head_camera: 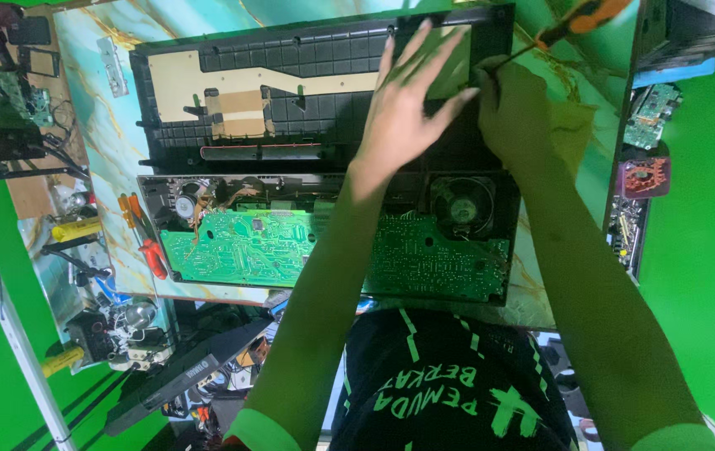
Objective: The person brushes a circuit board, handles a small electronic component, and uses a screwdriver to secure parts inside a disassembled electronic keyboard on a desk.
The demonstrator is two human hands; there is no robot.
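Pressing one panel, two hands, one screwdriver

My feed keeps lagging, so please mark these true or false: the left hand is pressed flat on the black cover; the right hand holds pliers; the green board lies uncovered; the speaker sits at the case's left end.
1. The left hand lies spread flat on the black ribbed plastic cover. True.
2. The right hand holds pliers. False: its grip is shut on an orange-handled screwdriver.
3. The long green circuit board lies uncovered in the open case. True.
4. The round black speaker sits at the case's left end. False: it is at the right end, near the right forearm.
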